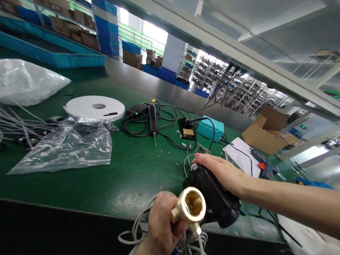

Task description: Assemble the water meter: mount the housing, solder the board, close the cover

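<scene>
My left hand [162, 225] is closed around a brass valve body [190, 207] with its open round port facing the camera, and it also bunches grey cable [133, 230] below. A black actuator housing [212, 194] is attached to the brass piece. My right hand [222, 170] lies over the top of the black housing, fingers curled on it, near the front edge of the green table [135, 171].
On the table lie a clear plastic bag [67, 148], a white disc [95, 107], an electric screwdriver [152, 119] with cables, a teal soldering station [211, 129], a glue gun [265, 164] on paper, a cardboard box [266, 132] and grey cables [11, 125].
</scene>
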Motion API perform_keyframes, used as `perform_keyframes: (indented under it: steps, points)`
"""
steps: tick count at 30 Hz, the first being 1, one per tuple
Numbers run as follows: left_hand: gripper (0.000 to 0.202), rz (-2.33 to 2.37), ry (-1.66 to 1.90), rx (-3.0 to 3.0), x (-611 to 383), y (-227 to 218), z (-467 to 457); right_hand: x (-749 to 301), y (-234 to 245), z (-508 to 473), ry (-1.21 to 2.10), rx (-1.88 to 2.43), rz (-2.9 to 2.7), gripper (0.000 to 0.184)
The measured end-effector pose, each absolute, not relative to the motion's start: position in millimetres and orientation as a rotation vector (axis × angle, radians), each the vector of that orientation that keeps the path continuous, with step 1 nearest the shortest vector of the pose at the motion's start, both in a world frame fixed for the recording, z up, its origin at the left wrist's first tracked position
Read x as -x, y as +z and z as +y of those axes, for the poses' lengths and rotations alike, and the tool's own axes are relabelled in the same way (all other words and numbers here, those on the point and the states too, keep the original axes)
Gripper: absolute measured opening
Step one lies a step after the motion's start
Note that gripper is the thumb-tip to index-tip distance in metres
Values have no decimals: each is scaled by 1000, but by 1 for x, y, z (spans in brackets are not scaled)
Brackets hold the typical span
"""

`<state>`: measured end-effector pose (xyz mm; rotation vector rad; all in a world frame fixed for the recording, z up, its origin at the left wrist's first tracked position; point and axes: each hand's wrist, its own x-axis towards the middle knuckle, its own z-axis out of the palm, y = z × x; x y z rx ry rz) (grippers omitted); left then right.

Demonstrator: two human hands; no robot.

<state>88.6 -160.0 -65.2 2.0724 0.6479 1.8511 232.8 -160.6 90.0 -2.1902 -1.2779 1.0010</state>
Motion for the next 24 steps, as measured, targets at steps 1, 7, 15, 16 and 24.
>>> perform_keyframes:
  steps: [1, 7, 15, 16, 24]
  points:
    - [27, 636, 1853, -2069, -88, -65, -160, -233, 89, -158, 977, 2189, -1333, 52]
    - [21, 496, 1916, -2012, -92, -73, -157, -227, 89, -151, 953, 2201, -1442, 50]
    - [10, 502, 1957, -2004, -95, -82, -154, -219, 75, -160, 952, 2192, -1292, 48]
    - [10, 486, 1922, -2016, -93, -81, -154, -219, 72, -160, 963, 2180, -1289, 47]
    - [25, 489, 1841, -1987, -84, -70, -150, -222, 61, -154, 978, 2105, -1395, 44]
